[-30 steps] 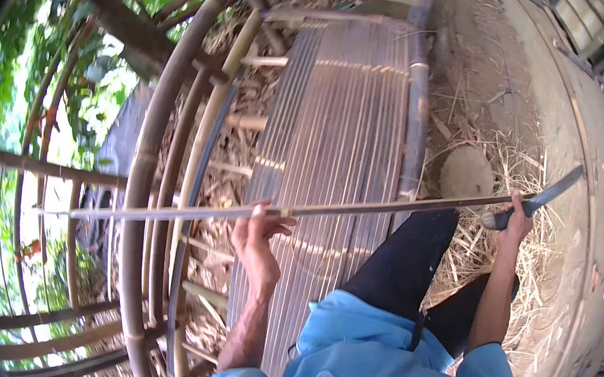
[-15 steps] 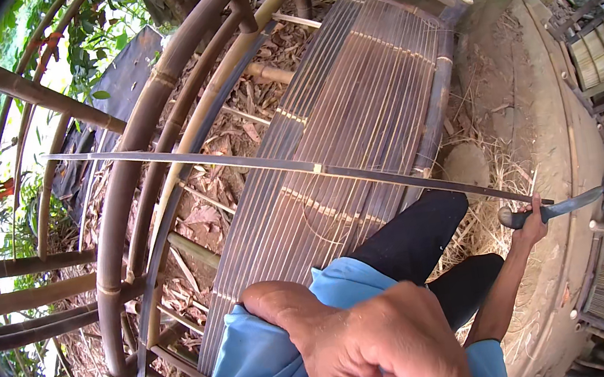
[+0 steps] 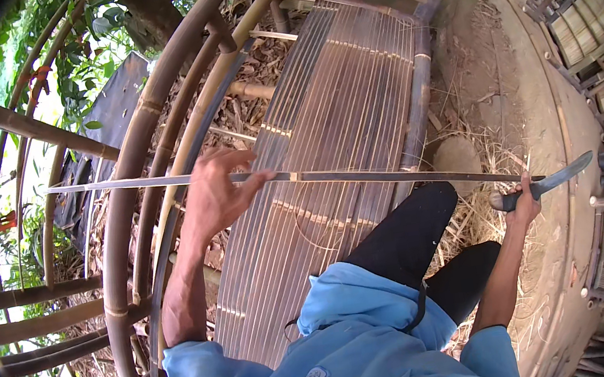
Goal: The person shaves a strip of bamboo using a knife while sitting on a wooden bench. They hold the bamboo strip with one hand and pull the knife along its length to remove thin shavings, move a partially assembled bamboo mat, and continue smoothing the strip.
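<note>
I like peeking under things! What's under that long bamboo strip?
Below the long strip, you can see the slatted bench and, toward the left, curved rails. The bits of slat it covers can't be seen.

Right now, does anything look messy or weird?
Yes: pale shavings lie scattered on the ground beside the black trousers, not neatly piled. The long dark strip and the knife show no obvious damage.
</note>
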`<state>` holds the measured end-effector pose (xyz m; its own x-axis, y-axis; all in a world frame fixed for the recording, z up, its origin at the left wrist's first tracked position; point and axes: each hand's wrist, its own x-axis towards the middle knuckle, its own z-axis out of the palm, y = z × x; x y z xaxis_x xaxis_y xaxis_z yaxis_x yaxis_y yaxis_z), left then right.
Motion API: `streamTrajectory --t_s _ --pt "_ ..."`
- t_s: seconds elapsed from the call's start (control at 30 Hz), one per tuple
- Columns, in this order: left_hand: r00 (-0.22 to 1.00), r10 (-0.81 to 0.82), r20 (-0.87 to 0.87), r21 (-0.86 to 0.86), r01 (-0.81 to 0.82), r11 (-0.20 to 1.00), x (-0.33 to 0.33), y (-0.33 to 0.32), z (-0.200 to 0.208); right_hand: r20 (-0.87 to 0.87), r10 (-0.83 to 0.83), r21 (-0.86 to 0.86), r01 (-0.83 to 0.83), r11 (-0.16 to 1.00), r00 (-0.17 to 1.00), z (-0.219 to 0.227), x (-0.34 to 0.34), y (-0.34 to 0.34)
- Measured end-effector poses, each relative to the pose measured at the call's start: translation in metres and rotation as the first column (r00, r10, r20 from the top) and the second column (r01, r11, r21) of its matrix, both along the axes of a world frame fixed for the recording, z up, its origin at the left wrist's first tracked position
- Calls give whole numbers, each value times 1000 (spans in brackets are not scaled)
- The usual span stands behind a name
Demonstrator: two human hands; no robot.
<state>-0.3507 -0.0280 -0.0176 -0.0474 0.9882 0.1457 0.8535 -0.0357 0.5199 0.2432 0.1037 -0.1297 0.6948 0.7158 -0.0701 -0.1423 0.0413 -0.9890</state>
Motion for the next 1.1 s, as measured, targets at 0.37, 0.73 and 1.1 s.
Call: streamTrajectory --t_s 0.37,0.73,1.1 --pt "841 -382 383 -348 515 783 58 75 -14 -75 91 63 -86 994 993 9 -28 -8" --pt "741 2 671 -498 449 742 47 76 -30 -118 153 72 -145 987 981 4 -29 -20" --pt "468 365 805 -459 101 882 1 74 -51 -113 164 46 -159 986 980 -20 -4 -28"
